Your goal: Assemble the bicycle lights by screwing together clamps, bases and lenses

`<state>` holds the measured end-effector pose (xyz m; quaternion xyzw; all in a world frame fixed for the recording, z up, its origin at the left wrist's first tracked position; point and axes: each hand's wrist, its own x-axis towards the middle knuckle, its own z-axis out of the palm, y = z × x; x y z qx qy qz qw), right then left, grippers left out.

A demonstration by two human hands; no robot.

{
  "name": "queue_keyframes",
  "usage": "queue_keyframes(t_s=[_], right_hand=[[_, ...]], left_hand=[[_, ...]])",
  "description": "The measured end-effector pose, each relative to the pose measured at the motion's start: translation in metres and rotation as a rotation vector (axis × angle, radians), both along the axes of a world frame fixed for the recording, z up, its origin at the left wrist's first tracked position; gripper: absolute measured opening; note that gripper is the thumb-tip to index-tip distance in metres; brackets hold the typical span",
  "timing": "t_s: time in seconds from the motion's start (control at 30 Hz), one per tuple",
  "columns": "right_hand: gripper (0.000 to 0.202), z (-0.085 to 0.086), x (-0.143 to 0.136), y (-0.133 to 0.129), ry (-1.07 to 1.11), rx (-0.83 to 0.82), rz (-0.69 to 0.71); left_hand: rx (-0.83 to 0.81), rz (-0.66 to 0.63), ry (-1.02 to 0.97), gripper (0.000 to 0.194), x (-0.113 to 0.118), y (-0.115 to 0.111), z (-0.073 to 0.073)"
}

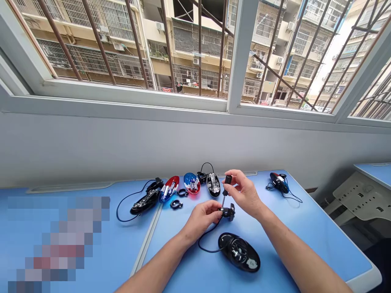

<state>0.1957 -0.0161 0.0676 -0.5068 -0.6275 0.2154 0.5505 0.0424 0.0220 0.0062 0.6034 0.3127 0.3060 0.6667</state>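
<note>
My right hand point(244, 195) pinches the black handle of a small screwdriver point(227, 185), which stands nearly upright. Its metal shaft points down to a small black clamp bracket point(229, 212). The fingers of my left hand point(201, 219) are closed on the left end of that bracket, just above the table. Where the tip meets the bracket is too small to make out clearly. A thin black cable point(204, 249) loops from the bracket to a black oval housing point(240, 252), lying on the blue table nearest me.
Beyond my hands lie red-and-blue oval covers holding batteries point(192, 184) point(169, 189), an opened black shell point(213, 185), a cabled black shell point(146, 202) and black ring clamps point(176, 204). A cabled red-and-black unit point(278, 182) rests far right. A wall and barred window stand behind the table.
</note>
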Motion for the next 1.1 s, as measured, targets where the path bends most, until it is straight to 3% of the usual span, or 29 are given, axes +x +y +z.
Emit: queue_keyframes(t_s=[1.1], right_hand=[[0.020, 0.0034, -0.0010, -0.0053, -0.114, 0.019, -0.036]], left_hand=[[0.084, -0.025, 0.087, 0.021, 0.0000, 0.0026, -0.0027]])
